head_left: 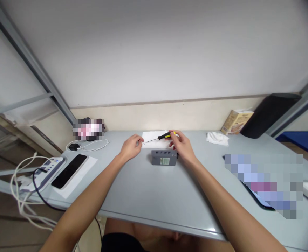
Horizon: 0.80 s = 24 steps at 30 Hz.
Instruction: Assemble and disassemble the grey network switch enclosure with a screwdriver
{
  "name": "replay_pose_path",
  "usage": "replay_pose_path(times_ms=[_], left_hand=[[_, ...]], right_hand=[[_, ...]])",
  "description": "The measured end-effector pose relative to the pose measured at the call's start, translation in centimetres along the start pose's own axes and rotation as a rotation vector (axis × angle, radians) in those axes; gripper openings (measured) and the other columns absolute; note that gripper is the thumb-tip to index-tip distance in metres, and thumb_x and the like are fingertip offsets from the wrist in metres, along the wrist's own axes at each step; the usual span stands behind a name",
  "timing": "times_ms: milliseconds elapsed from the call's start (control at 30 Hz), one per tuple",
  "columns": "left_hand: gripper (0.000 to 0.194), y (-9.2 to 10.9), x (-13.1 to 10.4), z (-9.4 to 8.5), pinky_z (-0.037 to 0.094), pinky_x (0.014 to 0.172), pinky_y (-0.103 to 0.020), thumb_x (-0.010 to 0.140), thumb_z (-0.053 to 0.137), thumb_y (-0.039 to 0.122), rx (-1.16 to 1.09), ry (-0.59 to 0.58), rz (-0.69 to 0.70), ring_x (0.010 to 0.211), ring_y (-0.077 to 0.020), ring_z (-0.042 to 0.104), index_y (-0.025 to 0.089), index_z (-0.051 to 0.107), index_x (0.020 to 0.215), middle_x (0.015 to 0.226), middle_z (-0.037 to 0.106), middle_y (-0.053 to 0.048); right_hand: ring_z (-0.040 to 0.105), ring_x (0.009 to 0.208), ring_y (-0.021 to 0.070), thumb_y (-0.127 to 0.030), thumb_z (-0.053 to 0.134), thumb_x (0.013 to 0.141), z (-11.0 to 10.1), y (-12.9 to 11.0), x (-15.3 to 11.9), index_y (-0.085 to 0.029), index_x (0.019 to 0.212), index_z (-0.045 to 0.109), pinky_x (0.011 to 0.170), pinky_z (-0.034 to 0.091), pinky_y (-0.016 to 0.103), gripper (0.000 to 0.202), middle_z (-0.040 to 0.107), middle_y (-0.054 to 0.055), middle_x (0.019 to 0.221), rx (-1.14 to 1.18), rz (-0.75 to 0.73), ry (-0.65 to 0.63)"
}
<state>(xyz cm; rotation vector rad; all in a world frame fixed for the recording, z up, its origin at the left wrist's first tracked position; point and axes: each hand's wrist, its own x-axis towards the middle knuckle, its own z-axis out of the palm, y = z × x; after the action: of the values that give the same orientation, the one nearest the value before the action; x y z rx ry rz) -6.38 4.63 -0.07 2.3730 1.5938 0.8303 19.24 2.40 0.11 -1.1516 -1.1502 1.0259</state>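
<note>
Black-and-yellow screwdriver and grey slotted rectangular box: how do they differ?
The black-and-yellow, thin-shafted screwdriver is slender; the grey slotted rectangular box is blocky. The screwdriver is held in the right hand; the box stands on the grey tabletop. Both are in front of the person.

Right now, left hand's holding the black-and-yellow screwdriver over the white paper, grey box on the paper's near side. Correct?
Wrong hand: in the head view, the right hand holds the black-and-yellow screwdriver over the white paper. The grey box is on the paper's near side.
</note>
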Motion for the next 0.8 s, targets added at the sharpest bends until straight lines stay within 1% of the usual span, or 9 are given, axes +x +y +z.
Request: replay_pose_path(times_ms=[167, 300, 433, 567, 800], left_hand=[[0.028, 0.41, -0.19, 0.20, 0.053, 0.091, -0.035, 0.098, 0.050, 0.018, 0.012, -0.054, 0.008, 0.101, -0.0233, 0.067, 0.023, 0.076, 0.107, 0.109, 0.071, -0.007], [0.027, 0.23, -0.22, 0.49, 0.052, 0.094, -0.036, 0.100, 0.051, 0.021, 0.020, -0.051, -0.006, 0.106, -0.0243, 0.067, 0.022, 0.074, 0.113, 0.112, 0.071, -0.007], [0.026, 0.16, -0.27, 0.80, 0.052, 0.097, -0.038, 0.103, 0.051, 0.027, 0.029, -0.055, -0.004, 0.114, -0.0259, 0.065, 0.022, 0.073, 0.115, 0.115, 0.070, -0.009], [0.027, 0.34, -0.32, 0.83, 0.052, 0.100, -0.039, 0.104, 0.051, 0.029, 0.024, -0.063, 0.004, 0.116, -0.0263, 0.065, 0.021, 0.073, 0.116, 0.116, 0.069, -0.009], [0.028, 0.25, -0.17, 0.70, 0.053, 0.102, -0.041, 0.104, 0.049, 0.027, 0.034, -0.039, -0.007, 0.117, -0.0268, 0.065, 0.020, 0.074, 0.117, 0.116, 0.070, -0.010]], right_hand=[[0.061, 0.067, 0.0153, -0.079, 0.069, 0.078, -0.06, 0.17, -0.01, -0.021, 0.122, 0.069, 0.059, 0.043, 0.028, 0.073, 0.080, 0.009, 0.096, -0.013, 0.018, -0.024], [0.061, 0.066, 0.0153, -0.079, 0.068, 0.078, -0.12, 0.05, -0.02, -0.021, 0.122, 0.070, 0.056, 0.042, 0.027, 0.072, 0.079, 0.010, 0.097, -0.021, 0.036, -0.029], [0.061, 0.067, 0.0153, -0.078, 0.069, 0.078, -0.20, -0.10, -0.03, -0.020, 0.122, 0.069, 0.058, 0.044, 0.027, 0.072, 0.079, 0.010, 0.097, -0.014, 0.034, -0.014], [0.061, 0.068, 0.0152, -0.077, 0.070, 0.078, -0.26, -0.08, -0.06, -0.020, 0.123, 0.069, 0.058, 0.044, 0.027, 0.073, 0.079, 0.010, 0.097, -0.015, 0.052, -0.029], [0.061, 0.067, 0.0150, -0.076, 0.070, 0.077, -0.25, -0.06, -0.08, -0.019, 0.123, 0.069, 0.058, 0.044, 0.027, 0.073, 0.079, 0.010, 0.097, -0.015, 0.054, -0.031]])
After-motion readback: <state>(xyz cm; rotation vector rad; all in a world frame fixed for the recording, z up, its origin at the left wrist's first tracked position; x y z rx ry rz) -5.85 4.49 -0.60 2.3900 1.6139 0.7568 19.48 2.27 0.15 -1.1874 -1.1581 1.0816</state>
